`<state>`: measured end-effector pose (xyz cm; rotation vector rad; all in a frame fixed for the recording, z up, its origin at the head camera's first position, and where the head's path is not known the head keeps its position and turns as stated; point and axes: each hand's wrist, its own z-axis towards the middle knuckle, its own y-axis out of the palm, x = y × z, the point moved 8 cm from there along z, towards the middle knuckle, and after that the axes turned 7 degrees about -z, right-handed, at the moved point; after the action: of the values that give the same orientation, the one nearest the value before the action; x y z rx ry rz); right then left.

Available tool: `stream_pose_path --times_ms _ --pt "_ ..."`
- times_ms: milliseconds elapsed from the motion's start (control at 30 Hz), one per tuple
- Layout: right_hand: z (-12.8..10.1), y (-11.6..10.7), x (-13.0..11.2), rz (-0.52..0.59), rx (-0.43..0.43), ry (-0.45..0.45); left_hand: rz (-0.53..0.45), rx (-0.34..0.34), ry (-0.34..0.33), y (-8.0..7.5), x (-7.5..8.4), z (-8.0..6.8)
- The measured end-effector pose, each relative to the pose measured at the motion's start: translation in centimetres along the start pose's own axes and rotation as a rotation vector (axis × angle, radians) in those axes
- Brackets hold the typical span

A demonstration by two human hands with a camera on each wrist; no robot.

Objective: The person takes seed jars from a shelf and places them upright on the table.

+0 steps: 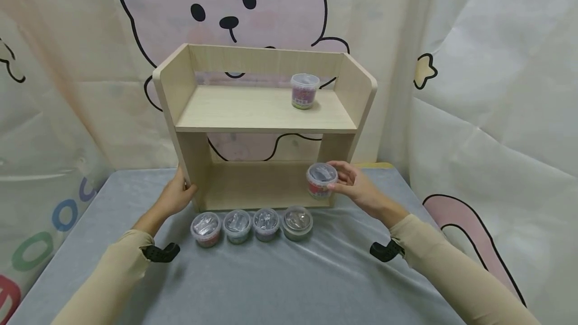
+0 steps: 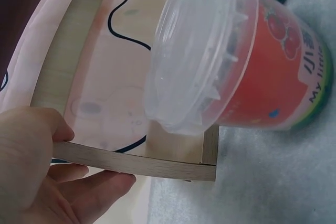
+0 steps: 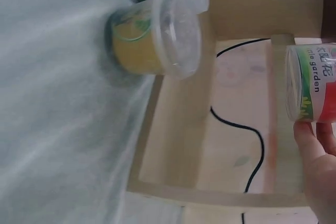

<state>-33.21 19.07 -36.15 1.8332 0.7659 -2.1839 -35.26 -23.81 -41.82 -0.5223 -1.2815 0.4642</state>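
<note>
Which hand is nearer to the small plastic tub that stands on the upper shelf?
The right hand. It holds a red lidded tub at the lower shelf, almost below the small plastic tub. The left hand grips the pale wooden shelf unit at its far left side.

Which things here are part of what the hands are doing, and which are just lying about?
In use:
- right hand holding the red clear-lidded plastic tub
- left hand gripping the pale wooden two-tier shelf

Lying about:
- lidded tub on the top shelf
- row of four lidded tubs in front of the shelf
- grey table cover
- cartoon curtain
</note>
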Motion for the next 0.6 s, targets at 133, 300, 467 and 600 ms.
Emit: stream_pose_path --times_ms 133,300,467,600 --pt "-0.5 0.0 1.8 0.014 -0.013 0.001 -0.050 -0.014 -0.005 -0.1 -0.1 -0.1" --pt "-1.0 0.0 4.1 0.009 0.001 0.036 -0.071 -0.025 -0.009 -0.2 0.0 -0.2" --pt "-1.3 0.2 6.0 0.017 0.003 0.077 -0.041 -0.033 -0.031 -0.2 0.1 -0.2" --pt "-1.6 0.3 7.0 0.009 -0.017 0.081 -0.003 -0.026 -0.040 -0.1 0.1 0.2"
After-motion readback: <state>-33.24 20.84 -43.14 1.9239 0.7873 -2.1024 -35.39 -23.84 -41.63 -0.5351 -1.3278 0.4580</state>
